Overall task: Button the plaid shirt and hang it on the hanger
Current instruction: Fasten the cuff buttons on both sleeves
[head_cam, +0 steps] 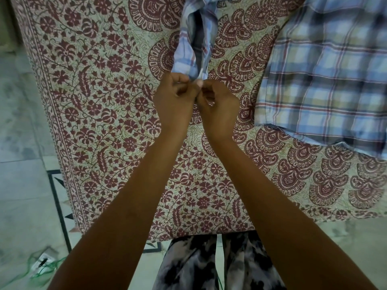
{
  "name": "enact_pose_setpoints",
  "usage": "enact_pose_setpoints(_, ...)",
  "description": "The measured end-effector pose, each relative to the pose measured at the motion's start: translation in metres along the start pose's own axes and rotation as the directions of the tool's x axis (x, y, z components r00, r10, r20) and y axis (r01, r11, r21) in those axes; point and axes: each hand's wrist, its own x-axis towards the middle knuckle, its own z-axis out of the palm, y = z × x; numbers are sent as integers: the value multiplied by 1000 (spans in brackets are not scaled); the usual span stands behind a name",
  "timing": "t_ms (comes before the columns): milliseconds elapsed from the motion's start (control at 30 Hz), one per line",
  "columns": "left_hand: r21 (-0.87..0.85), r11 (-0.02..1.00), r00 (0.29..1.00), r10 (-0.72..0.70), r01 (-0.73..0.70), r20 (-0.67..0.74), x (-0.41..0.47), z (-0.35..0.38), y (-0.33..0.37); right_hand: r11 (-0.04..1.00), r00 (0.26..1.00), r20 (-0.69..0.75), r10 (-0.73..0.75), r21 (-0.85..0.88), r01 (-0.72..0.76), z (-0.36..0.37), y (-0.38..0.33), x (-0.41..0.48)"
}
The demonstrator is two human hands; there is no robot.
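1. The plaid shirt [326, 76] lies spread flat on the right part of the bed, its hem turned toward the bed's near edge.
2. One sleeve [194, 34] of the shirt stretches from the far edge toward the middle of the bed. It is lifted and bunched, with its opening gaping dark.
3. The left hand [174, 97] and the right hand [218, 103] meet at the end of that sleeve. Both are curled, and their fingertips pinch the cuff's edge between them, knuckles almost touching.
4. A small pale spot shows at the fingertips, too blurred to tell what it is.
5. The bed is covered by a printed bedspread [104, 101], dark red flowers and paisley on a pale ground. Both forearms reach over it from the near edge.
6. Patterned trousers [201, 264], grey and black, stand just against the bed's near edge.
7. A pale tiled floor [23, 143] with a black inlaid line runs along the bed's left edge.
8. On the floor off the near left corner lie a small white object [43, 261] and a tangle of green wire [48, 266], well apart from the shirt.
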Motion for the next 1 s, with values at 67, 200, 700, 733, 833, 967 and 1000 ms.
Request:
enact_pose_setpoints(67,-39,999,1000,-27,27,8,1,1,1,1000,1000,-1,9,15,-9,1,1,-2)
enact_pose_setpoints(200,-129,987,994,-93,100,57,2,1,3,998,999,34,34,43,-36,3,4,-3)
enact_pose_setpoints(700,59,993,995,98,-97,-17,7,3,6,996,997,-13,-82,-36,82,4,-1,2)
enact_pose_setpoints(733,41,997,997,73,-73,-12,7,3,6,996,997,-16,-80,-34,80,3,-1,2)
enact_pose_setpoints(833,-76,996,999,-37,37,-2,8,6,9,998,998,-41,-54,12,55,1,-2,1)
enact_pose_setpoints(967,-205,963,985,-174,175,22,12,8,14,987,995,-41,93,135,-86,3,-5,0)
enact_pose_setpoints(1000,-212,958,981,-191,192,25,13,8,15,982,992,-42,120,154,-113,4,-5,1)
